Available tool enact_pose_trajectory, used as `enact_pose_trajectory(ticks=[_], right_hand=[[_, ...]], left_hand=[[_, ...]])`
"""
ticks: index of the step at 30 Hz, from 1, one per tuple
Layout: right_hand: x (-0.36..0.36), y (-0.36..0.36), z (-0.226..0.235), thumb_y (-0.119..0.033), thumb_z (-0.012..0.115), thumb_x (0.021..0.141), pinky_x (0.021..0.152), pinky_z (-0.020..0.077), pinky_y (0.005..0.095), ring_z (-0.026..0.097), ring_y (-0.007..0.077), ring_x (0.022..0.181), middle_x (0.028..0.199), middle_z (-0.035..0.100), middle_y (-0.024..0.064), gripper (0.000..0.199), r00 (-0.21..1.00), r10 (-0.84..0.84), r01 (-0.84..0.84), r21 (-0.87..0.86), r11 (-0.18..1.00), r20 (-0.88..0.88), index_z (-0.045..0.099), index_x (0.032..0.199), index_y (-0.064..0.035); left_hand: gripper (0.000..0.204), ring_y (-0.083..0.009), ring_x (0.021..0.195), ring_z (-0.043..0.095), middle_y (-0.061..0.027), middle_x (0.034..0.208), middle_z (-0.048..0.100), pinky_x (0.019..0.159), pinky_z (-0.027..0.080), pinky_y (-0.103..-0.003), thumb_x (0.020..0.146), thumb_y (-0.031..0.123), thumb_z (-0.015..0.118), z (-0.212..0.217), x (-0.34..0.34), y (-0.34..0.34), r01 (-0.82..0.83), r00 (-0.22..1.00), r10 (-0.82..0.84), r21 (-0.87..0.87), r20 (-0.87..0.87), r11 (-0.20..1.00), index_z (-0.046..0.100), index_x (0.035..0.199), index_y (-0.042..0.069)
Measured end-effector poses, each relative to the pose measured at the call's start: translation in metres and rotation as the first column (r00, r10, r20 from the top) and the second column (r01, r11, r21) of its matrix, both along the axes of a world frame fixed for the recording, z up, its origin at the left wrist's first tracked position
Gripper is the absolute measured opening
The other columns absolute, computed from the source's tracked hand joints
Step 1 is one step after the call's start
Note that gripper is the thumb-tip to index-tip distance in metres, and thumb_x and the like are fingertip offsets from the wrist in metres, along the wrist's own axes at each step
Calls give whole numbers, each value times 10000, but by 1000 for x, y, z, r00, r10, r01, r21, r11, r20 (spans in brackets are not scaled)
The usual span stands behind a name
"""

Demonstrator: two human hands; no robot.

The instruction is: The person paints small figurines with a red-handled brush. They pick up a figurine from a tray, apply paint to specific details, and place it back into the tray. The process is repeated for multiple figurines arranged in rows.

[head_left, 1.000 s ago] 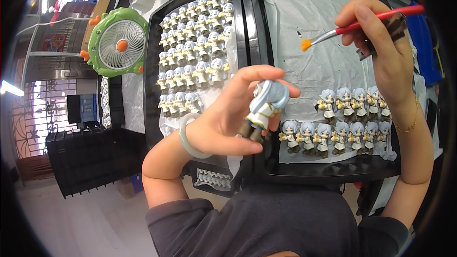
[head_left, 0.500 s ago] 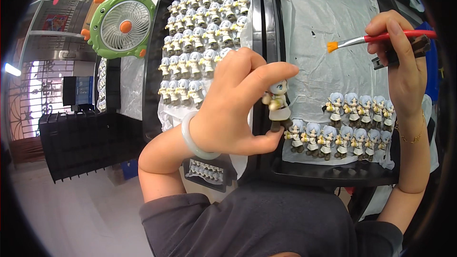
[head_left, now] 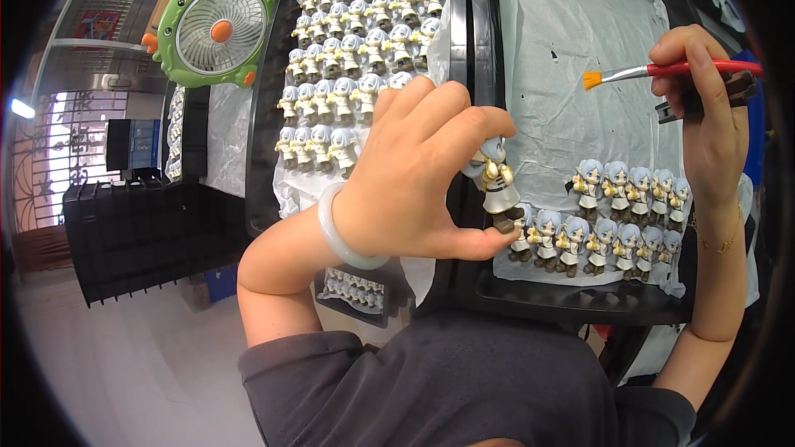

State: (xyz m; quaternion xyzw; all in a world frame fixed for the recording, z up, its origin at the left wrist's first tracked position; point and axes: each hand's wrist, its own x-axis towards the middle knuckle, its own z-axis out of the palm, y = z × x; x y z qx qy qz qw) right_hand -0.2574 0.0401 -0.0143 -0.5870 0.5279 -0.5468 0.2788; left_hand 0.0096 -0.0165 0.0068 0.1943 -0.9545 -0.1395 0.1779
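1. Left hand (head_left: 414, 178): thumb below, fingertips curled over the top, pinching one small figurine (head_left: 497, 186) by head and base. The grip leaves the painted front free of the fingers and keeps the piece upright, just above the near rows. Wrist bent inward, forearm rising from the lower edge; a pale bangle (head_left: 335, 228) sits at the wrist.
2. Right hand (head_left: 704, 116): fingers closed around a red-handled brush (head_left: 662, 72), orange bristles pointing left and lifted clear of the figurine, probably so wet paint touches nothing. A dark object is tucked behind the fingers; its kind cannot be told.
3. Right tray (head_left: 571, 302): black, lined with pale sheeting (head_left: 580, 58). Two rows of grey-haired figurines (head_left: 617, 215) stand at its near edge; the held piece hangs at their left end.
4. Left tray (head_left: 261, 190): black, packed with many like figurines (head_left: 356, 58) in close rows.
5. Green desk fan (head_left: 211, 25), beyond the left tray.
6. Black slotted rack (head_left: 141, 236), far left.
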Motion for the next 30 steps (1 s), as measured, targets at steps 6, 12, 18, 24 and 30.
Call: enact_pose_trajectory(ticks=[6, 12, 18, 24, 30], right_hand=[[-2, -1, 0, -236, 367, 905, 549, 304, 177, 475, 42, 652, 794, 525, 31, 305, 1000, 15, -15, -1, 1000, -1, 554, 857, 0], [6, -3, 5, -232, 368, 905, 548, 302, 176, 467, 40, 647, 802, 523, 31, 301, 999, 24, -25, -26, 999, -26, 552, 854, 1], [9, -3, 6, -248, 381, 896, 517, 307, 163, 496, 44, 644, 834, 574, 49, 328, 998, 8, -15, -112, 994, -62, 580, 836, 6], [8, -4, 6, -248, 378, 898, 534, 310, 168, 487, 50, 655, 855, 554, 49, 315, 993, 2, -18, -130, 991, -121, 564, 861, 3], [-16, 2, -2, -235, 384, 895, 573, 308, 168, 463, 38, 672, 855, 529, 36, 280, 994, -32, 30, -22, 999, -102, 548, 860, -10]], left_hand=[[575, -201, 640, 363, -27, 727, 443, 611, 290, -299, 444, 335, 743, -2, -1, 0, 6, 1000, -6, 0, 10, 1000, 545, 914, 69], [560, -206, 668, 392, -23, 744, 464, 644, 304, -307, 446, 285, 746, 5, 1, 2, -27, 999, 29, -65, 30, 998, 553, 931, 83], [600, -220, 802, 467, -50, 903, 512, 744, 360, -303, 465, 117, 704, 35, 31, -19, -202, 979, 192, -263, -64, 943, 470, 1013, 52], [577, -220, 794, 515, -45, 818, 534, 749, 336, -351, 513, 184, 700, -8, 78, -21, -307, 852, 343, -153, 395, 939, 457, 1028, 88], [670, -258, 1043, 417, -92, 1107, 434, 861, 294, -386, 538, 169, 737, -40, 97, -20, -313, 787, 364, -186, 499, 932, 434, 1133, 126]])
